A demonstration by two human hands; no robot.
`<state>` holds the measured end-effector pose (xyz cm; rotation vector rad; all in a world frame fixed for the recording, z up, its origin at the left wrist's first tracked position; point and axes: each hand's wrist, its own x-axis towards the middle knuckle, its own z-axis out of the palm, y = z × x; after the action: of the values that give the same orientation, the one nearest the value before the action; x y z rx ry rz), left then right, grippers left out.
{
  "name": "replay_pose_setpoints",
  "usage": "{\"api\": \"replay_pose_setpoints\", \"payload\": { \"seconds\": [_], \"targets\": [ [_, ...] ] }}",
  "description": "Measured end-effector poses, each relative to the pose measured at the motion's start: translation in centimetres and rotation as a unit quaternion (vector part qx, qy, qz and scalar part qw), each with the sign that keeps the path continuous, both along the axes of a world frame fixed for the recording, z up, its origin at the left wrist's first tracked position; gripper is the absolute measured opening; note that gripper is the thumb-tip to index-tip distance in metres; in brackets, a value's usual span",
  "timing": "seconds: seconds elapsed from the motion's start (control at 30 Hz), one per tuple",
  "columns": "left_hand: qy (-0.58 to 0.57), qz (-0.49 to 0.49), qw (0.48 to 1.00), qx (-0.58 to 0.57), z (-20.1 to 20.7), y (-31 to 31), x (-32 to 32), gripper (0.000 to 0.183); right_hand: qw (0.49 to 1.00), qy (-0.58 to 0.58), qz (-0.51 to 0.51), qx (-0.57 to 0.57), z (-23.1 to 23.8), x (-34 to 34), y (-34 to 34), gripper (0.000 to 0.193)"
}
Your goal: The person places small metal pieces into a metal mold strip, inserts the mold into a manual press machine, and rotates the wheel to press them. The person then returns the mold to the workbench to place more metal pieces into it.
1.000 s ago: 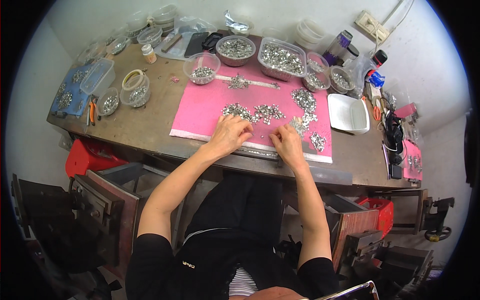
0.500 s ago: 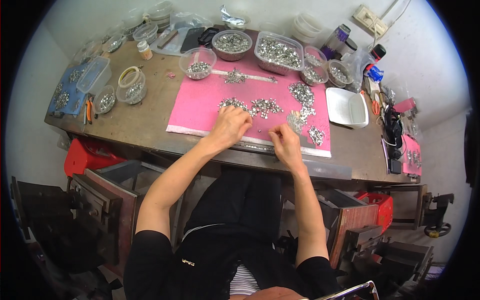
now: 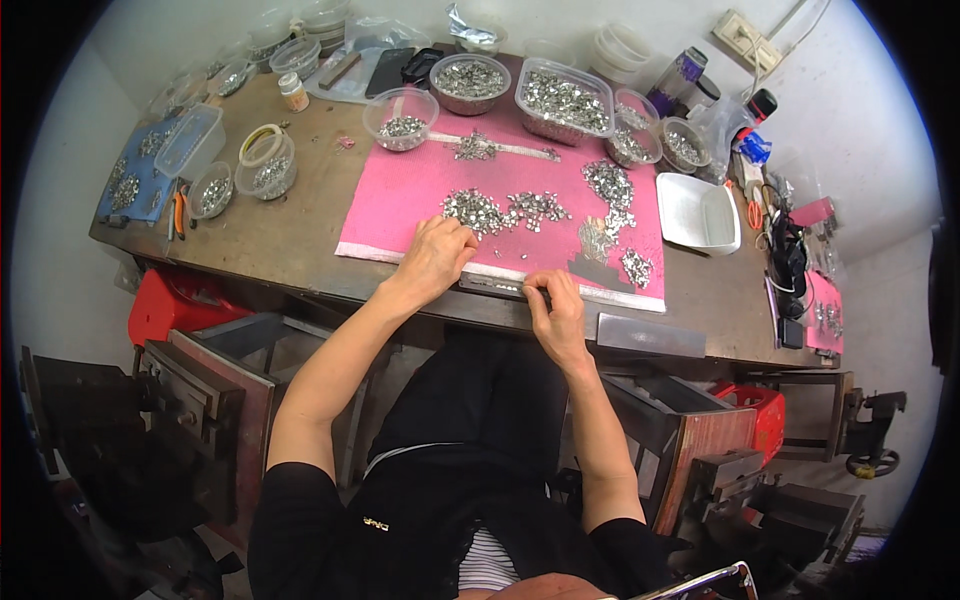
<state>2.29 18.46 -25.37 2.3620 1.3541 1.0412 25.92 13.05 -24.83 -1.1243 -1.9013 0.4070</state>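
Both forearms (image 3: 345, 355) rise from the lower edge and converge on the near side of a work table. The left hand (image 3: 437, 255) lies palm down, wrist bent, fingers curled and drawn close together over the near edge of a pink mat (image 3: 395, 215); whether anything sits between its fingertips cannot be told. The right hand (image 3: 556, 308), set nearer and to the right, has thumb and forefinger brought narrowly together at the right end of a dark bar (image 3: 478, 286); whether they grip it cannot be told. The bar lies along the table's near edge, between the hands, with small bright pieces in a row on it. Beyond, on the mat, is a heap of small silver pieces (image 3: 475, 212).

The brown table (image 3: 320, 185) carries a rectangular tub (image 3: 560, 130) of such pieces at the far side, a white tray (image 3: 700, 210) right of the mat, and pliers (image 3: 180, 215) with orange handles at left. A flat metal plate (image 3: 650, 335) lies at the near edge. A red stool (image 3: 160, 305) stands below left; a pale wall (image 3: 880, 200) rises at right, and a socket (image 3: 745, 45) is mounted at far right.
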Motion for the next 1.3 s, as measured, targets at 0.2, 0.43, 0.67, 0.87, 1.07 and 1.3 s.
{"api": "replay_pose_setpoints", "payload": {
  "seconds": [0.2,0.43,0.67,0.87,1.07,1.3],
  "targets": [
    [-0.033,0.003,0.999,-0.012,0.6,-0.5,0.1,0.008,0.990,-0.078,-0.019,0.116,0.1,0.1,-0.5,0.014],
    [-0.168,0.017,0.978,-0.125,2.0,-2.4,0.7,0.011,0.994,-0.107,0.013,0.029,1.4,-0.2,3.3,0.007],
    [-0.246,0.002,0.950,-0.192,2.0,-3.9,2.4,0.012,0.972,-0.219,0.084,-0.026,1.6,-2.2,7.4,0.009],
    [-0.180,-0.047,0.978,-0.098,1.7,-4.7,4.3,0.008,0.989,-0.147,0.030,0.007,1.5,-0.1,8.1,0.010],
    [-0.116,-0.050,0.991,-0.039,0.8,-4.4,5.6,0.008,0.982,-0.189,-0.005,0.028,0.2,2.6,6.9,0.008],
    [-0.095,-0.053,0.994,-0.018,0.6,-4.4,5.8,0.007,0.988,-0.152,0.012,0.019,-0.4,3.0,6.9,0.011]
  ]
}}
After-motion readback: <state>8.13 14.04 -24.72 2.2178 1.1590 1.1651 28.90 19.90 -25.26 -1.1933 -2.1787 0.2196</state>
